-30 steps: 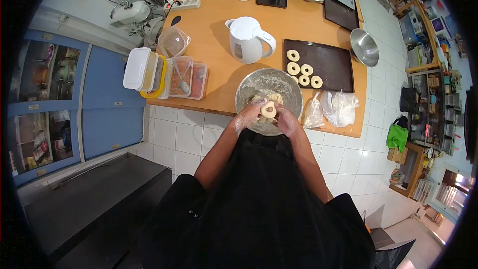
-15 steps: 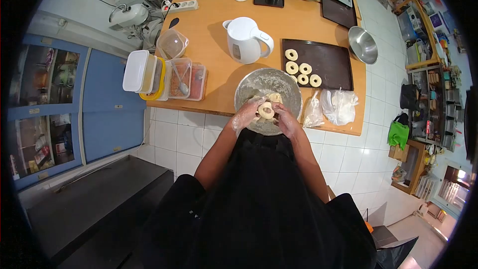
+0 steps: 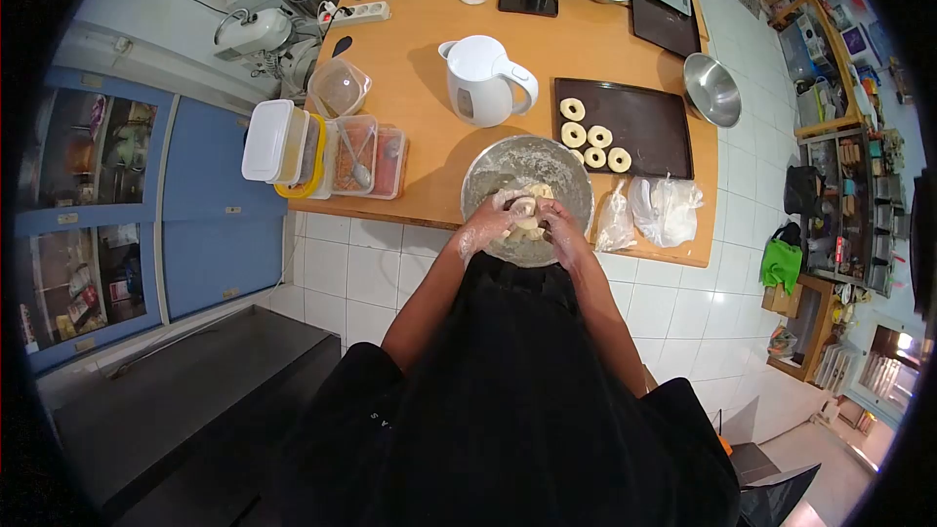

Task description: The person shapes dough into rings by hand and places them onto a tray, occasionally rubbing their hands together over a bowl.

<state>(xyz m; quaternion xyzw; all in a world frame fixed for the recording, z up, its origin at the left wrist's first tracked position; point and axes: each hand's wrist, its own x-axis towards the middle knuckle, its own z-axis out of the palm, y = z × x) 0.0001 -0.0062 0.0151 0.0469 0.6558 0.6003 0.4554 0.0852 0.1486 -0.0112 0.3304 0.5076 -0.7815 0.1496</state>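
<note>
A pale ring of dough (image 3: 524, 207) is held between my two hands over a large floury metal bowl (image 3: 561, 168). My left hand (image 3: 488, 222) has its floured fingers curled round the ring's left side. On the right side, my right hand (image 3: 564, 231) grips it with bent fingers. More dough (image 3: 532, 233) lies in the bowl beneath the hands, partly hidden by them. To the right behind the bowl, a dark baking tray (image 3: 644, 117) bears several dough rings (image 3: 599, 137) at its left side.
A white kettle (image 3: 478, 78) stands behind the bowl. Plastic bags (image 3: 666, 210) lie on its right. Lidded and open plastic containers (image 3: 353, 154) stand at the table's left edge. A steel bowl (image 3: 712, 90) sits at the right edge, and a black phone (image 3: 528, 4) lies farther back.
The dough ring has tilted between my hands, and its hole is less visible. My left fingers have moved further over it. The tray's rings have stayed in place.
</note>
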